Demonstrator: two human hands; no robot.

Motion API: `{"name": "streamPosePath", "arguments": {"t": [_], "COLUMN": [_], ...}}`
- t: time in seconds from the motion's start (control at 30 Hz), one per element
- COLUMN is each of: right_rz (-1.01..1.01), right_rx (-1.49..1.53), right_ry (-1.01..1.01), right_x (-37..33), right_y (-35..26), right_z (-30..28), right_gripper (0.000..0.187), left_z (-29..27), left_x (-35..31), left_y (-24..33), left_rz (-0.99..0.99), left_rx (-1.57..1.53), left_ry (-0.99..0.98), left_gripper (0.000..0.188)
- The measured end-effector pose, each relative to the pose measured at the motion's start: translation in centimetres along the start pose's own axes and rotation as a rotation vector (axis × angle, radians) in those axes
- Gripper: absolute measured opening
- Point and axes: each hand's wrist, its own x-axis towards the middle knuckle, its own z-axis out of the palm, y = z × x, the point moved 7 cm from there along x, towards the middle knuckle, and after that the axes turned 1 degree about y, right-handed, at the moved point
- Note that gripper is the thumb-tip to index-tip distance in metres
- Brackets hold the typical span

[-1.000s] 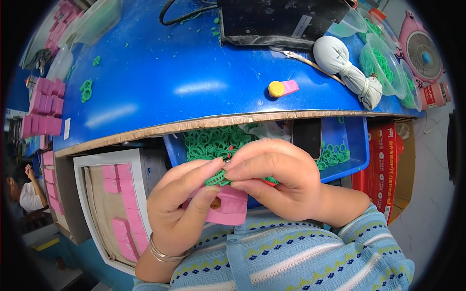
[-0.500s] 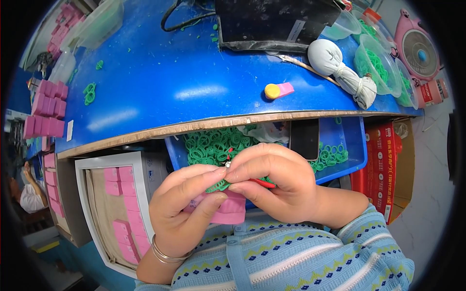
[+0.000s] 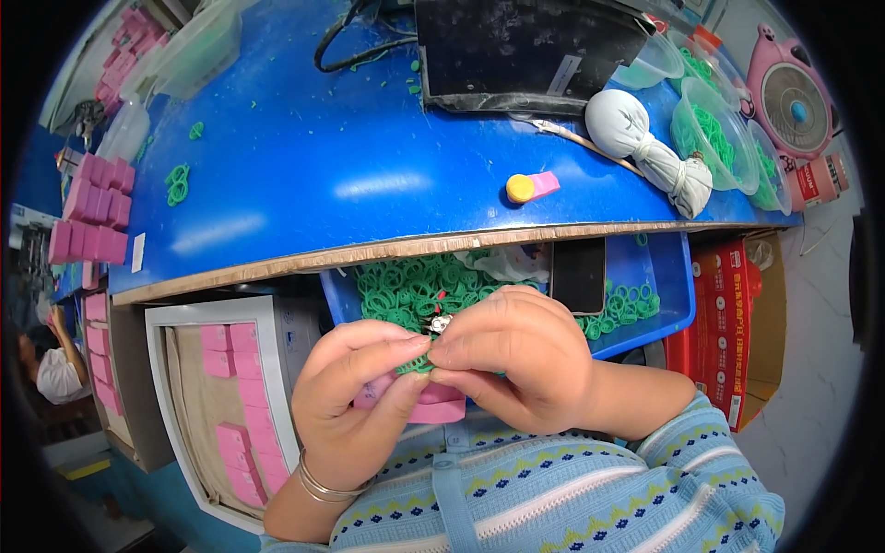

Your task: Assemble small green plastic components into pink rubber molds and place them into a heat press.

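My left hand [image 3: 355, 392] pinches a small green ridged piece [image 3: 417, 361] between thumb and fingers. My right hand [image 3: 516, 359] closes on the same piece from the other side, fingertips almost touching the left's. Just beyond the fingertips a shiny metal tool part [image 3: 441, 323] with a bit of red shows by my right hand; my fingers hide the rest. Under the green piece is a pink block [image 3: 438, 405], partly covered by my left hand. Behind the hands, a blue tray [image 3: 680, 309] holds many green rings [image 3: 387, 290].
A black phone [image 3: 579, 276] lies across the tray. On the blue table [image 3: 304, 147] are a yellow-topped pink piece [image 3: 533, 187], a tied white cloth bundle [image 3: 636, 147], a stick and bowls of green pieces [image 3: 710, 138]. A framed box [image 3: 184, 405] of pink blocks is at left.
The metal part beyond my fingers shows more, while the red length seen under my right hand is now hidden. Both hands have shifted slightly; the green piece stays pinched between them.
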Motion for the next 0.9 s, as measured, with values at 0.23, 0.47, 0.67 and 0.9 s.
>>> {"name": "streamPosePath", "arguments": {"t": [0.23, 0.47, 0.67, 0.9], "right_rz": [0.082, 1.06, 1.078, 1.098], "right_rx": [0.126, 1.195, 1.092, 1.233], "right_ry": [-0.066, -0.473, -0.497, -0.361], "right_x": [0.2, -5.2, -5.4, -5.5], "right_y": [0.9, 3.2, 3.0, 4.2], "right_z": [0.7, 7.3, 7.6, 6.3], "right_gripper": [0.051, 0.061, 0.053, 0.054], "left_z": [-0.7, -2.8, -17.1, -9.6], "left_x": [-0.8, 0.7, 5.4, 4.1], "left_y": [-1.0, -2.0, -6.8, -1.1], "left_rz": [-0.032, -0.014, -0.142, 0.066], "left_rx": [0.046, -0.101, 0.717, 0.407], "left_ry": [0.054, 0.27, 0.572, 0.255], "left_gripper": [0.022, 0.02, 0.022, 0.066]}}
